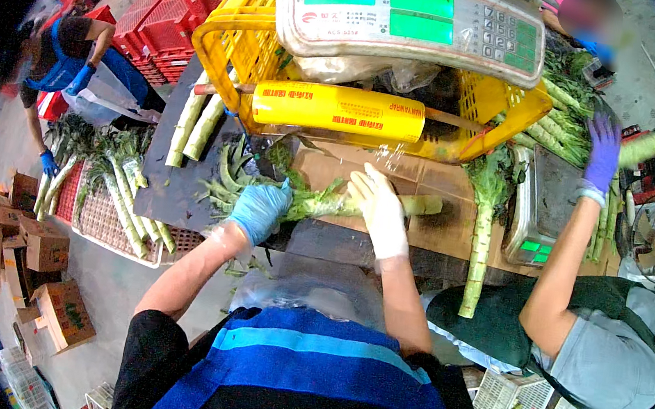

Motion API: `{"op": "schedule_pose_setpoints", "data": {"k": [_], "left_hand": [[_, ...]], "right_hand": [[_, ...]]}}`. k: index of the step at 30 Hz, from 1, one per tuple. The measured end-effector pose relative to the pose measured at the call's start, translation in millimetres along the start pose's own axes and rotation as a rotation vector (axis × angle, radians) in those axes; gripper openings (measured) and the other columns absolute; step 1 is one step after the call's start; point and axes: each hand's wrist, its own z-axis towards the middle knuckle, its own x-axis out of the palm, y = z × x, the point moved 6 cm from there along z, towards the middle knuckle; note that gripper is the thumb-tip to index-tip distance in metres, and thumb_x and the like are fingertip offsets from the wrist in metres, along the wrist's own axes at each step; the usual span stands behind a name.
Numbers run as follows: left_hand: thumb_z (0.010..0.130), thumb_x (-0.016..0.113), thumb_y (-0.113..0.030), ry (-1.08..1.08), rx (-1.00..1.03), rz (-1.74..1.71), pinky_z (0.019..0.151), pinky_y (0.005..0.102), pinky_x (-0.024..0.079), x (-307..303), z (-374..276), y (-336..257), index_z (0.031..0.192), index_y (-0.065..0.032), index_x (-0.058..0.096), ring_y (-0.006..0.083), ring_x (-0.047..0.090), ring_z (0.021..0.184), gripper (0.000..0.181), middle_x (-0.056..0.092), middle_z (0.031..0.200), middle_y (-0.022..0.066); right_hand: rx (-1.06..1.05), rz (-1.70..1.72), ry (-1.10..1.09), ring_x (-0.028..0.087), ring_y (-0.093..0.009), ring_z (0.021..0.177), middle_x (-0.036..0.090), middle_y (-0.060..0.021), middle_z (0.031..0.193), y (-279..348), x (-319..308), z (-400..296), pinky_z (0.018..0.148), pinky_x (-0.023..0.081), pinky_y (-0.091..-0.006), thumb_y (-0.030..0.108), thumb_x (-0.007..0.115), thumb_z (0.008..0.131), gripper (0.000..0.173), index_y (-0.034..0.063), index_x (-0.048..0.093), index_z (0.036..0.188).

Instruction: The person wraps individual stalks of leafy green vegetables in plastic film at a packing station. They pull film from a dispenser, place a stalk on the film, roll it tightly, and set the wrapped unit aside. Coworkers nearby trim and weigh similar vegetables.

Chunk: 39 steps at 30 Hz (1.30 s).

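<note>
A leafy green stem vegetable, seemingly celtuce [333, 205], lies across the work table in front of me. My left hand [259, 211], in a light blue glove, is closed around its leafy end. My right hand [379, 211], in a white glove, lies over the stalk with its fingers extended; whether it grips is unclear. A yellow roll of plastic wrap [338, 110] hangs on a rod just beyond my hands, in front of a yellow plastic crate [476, 156]. Two peeled-looking stalks [197, 119] lie at the table's left, another leafy stalk [478, 249] at its right.
A digital scale [411, 20] tops the yellow crate. Close on the right, a co-worker in purple gloves [605, 148] holds a stalk beside a second scale [542, 202]. At left, another person [67, 58] reaches toward stalks on a basket [115, 214]. Cardboard boxes [62, 312] stand on the floor.
</note>
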Motion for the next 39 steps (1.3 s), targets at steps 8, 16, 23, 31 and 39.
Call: {"op": "schedule_pose_setpoints", "data": {"k": [8, 16, 23, 31, 39], "left_hand": [[0.054, 0.079, -0.046, -0.074, -0.045, -0.191, 0.103, 0.0434, 0.032, -98.4, 35.8, -27.7, 0.13, -0.0012, 0.043, 0.0307, 0.041, 0.125, 0.096, 0.046, 0.132, 0.016], [0.049, 0.084, -0.038, -0.173, -0.128, -0.058, 0.094, 0.0517, 0.038, -13.3, 62.7, -14.9, 0.145, -0.0076, 0.02, 0.029, 0.052, 0.111, 0.119, 0.055, 0.116, 0.0136], [0.052, 0.085, -0.037, 0.164, -0.261, -0.144, 0.065, 0.041, 0.052, -1.1, 14.0, 35.0, 0.109, -0.0049, 0.052, 0.0315, 0.067, 0.076, 0.073, 0.068, 0.082, 0.0114], [0.046, 0.084, -0.048, 0.089, -0.31, 0.08, 0.083, 0.0407, 0.048, -40.7, 27.4, 34.9, 0.107, -0.004, 0.057, 0.0252, 0.059, 0.1, 0.08, 0.059, 0.106, 0.0085], [0.064, 0.078, -0.034, 0.115, -0.199, -0.103, 0.1, 0.0463, 0.038, -29.4, 46.0, 13.4, 0.139, -0.0033, 0.032, 0.0317, 0.037, 0.13, 0.093, 0.044, 0.136, 0.0132]], "right_hand": [[-0.645, -1.546, -0.077, 0.062, -0.029, 0.09, 0.065, -0.0131, 0.094, -5.4, 20.1, 49.3, 0.079, 0.048, -0.0369, 0.02, 0.056, 0.086, 0.018, 0.0054, 0.064, 0.092], [-0.694, -1.547, 0.006, 0.06, -0.031, 0.094, 0.065, -0.0145, 0.097, -11.0, 12.0, 54.8, 0.084, 0.047, -0.0382, 0.022, 0.057, 0.087, 0.019, 0.0049, 0.065, 0.09], [-0.803, -1.547, 0.167, 0.061, -0.032, 0.09, 0.065, -0.0151, 0.091, -10.4, 22.5, 32.7, 0.082, 0.048, -0.0373, 0.015, 0.058, 0.086, 0.016, 0.0015, 0.065, 0.088], [-0.767, -1.871, 0.208, 0.06, -0.032, 0.082, 0.063, -0.0144, 0.084, -18.3, 35.5, 52.7, 0.074, 0.048, -0.0422, 0.022, 0.051, 0.085, 0.022, 0.0046, 0.062, 0.077], [-0.657, -1.877, 0.198, 0.06, -0.031, 0.089, 0.064, -0.0111, 0.092, -22.4, 31.2, 56.0, 0.077, 0.048, -0.0423, 0.026, 0.051, 0.085, 0.024, 0.0068, 0.064, 0.083]]}}
